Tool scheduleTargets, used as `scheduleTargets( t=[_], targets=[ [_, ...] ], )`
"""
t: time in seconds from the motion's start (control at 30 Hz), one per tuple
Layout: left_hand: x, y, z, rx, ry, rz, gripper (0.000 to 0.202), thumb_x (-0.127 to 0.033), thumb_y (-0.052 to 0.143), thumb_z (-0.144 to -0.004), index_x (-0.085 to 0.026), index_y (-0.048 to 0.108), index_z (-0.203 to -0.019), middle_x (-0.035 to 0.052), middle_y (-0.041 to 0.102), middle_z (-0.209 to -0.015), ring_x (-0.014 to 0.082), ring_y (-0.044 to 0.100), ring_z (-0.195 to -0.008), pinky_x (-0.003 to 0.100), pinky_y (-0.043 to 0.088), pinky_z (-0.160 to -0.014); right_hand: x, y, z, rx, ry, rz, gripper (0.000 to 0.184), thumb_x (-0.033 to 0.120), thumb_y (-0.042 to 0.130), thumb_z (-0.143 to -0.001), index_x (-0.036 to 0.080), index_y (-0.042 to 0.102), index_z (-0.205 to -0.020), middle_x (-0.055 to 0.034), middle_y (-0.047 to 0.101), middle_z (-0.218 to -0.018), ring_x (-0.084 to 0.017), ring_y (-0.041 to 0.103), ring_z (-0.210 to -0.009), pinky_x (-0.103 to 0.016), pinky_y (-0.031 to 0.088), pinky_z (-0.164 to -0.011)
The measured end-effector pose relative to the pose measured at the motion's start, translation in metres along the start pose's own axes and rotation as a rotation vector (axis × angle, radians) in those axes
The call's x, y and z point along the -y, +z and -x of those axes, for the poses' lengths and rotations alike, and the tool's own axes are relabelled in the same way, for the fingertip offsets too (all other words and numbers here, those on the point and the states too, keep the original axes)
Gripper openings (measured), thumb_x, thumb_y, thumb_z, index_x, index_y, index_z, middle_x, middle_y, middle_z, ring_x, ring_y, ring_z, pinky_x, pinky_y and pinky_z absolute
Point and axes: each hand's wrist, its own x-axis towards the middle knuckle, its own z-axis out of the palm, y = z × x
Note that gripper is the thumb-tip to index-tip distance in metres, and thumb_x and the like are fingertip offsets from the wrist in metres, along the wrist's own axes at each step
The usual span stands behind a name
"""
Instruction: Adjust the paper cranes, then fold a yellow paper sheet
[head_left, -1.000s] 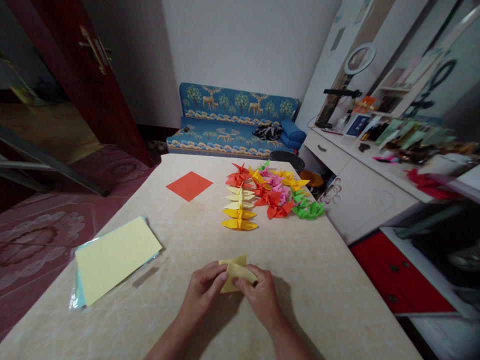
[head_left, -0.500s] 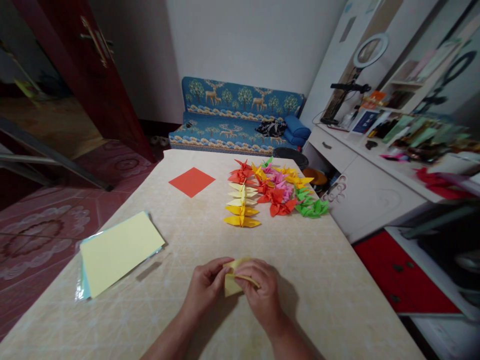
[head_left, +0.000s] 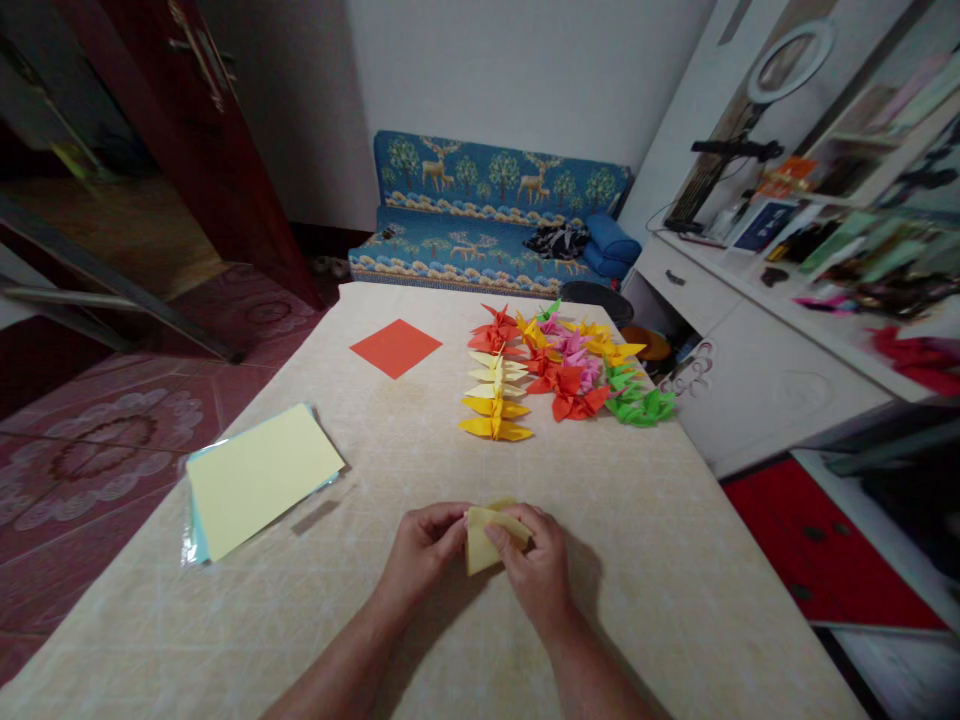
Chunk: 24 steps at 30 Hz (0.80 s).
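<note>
A folded piece of pale yellow paper (head_left: 484, 552) is held between my two hands, just above the near part of the table. My left hand (head_left: 427, 545) pinches its left edge between thumb and fingers. With the thumb across the front and the fingers behind, my right hand (head_left: 536, 550) grips the right side. Beyond them stands a column of yellow paper cranes (head_left: 495, 430). A crowd of red, pink, orange and green paper cranes (head_left: 577, 400) lies to the right of that column.
A red paper square (head_left: 396, 349) lies flat at the far left of the tablecloth (head_left: 360, 640). Nearer, a stack of pale yellow sheets (head_left: 262, 480) rests on a clear wrapper. A blue sofa (head_left: 465, 245) stands behind the table, and a white dresser (head_left: 787, 360) flanks its right.
The yellow paper has turned so a flat folded panel faces me, and my right thumb now lies across it. The whole view has shifted slightly.
</note>
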Motion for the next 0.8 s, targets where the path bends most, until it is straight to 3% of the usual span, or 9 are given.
scheduleTargets(
  t=[0.3,0.53,0.8],
  targets=[
    [-0.0033,-0.0019,0.0029,0.021,0.022,-0.040,0.033,-0.037,0.059,-0.081,-0.011,0.073,-0.096,0.0054,0.067,-0.072,0.0133,0.053,-0.064,0.023,0.040,-0.061,0.0014,-0.0001,-0.0025,-0.001,-0.045,-0.012,0.003,0.023,0.063,-0.078,0.021,0.064,-0.078,-0.0008,0.066,-0.073,-0.016,0.060,-0.069,-0.026,0.045,-0.066],
    [-0.0065,-0.0019,0.0037,0.016,0.037,-0.044,0.031,-0.036,0.056,-0.083,-0.011,0.073,-0.090,0.0052,0.066,-0.073,0.0133,0.053,-0.066,0.022,0.040,-0.062,-0.0014,-0.0021,-0.0024,0.011,-0.103,-0.077,0.011,0.025,0.057,-0.082,0.021,0.067,-0.079,-0.0028,0.067,-0.076,-0.018,0.061,-0.076,-0.029,0.046,-0.071],
    [-0.0018,-0.0015,0.0017,-0.026,0.015,-0.029,0.030,-0.037,0.059,-0.081,-0.012,0.073,-0.090,0.0060,0.069,-0.077,0.0140,0.056,-0.067,0.022,0.042,-0.062,0.0008,-0.0015,-0.0055,0.015,-0.083,-0.106,0.003,0.020,0.066,-0.075,0.021,0.067,-0.078,-0.0022,0.068,-0.075,-0.018,0.061,-0.074,-0.030,0.047,-0.071]
  ],
)
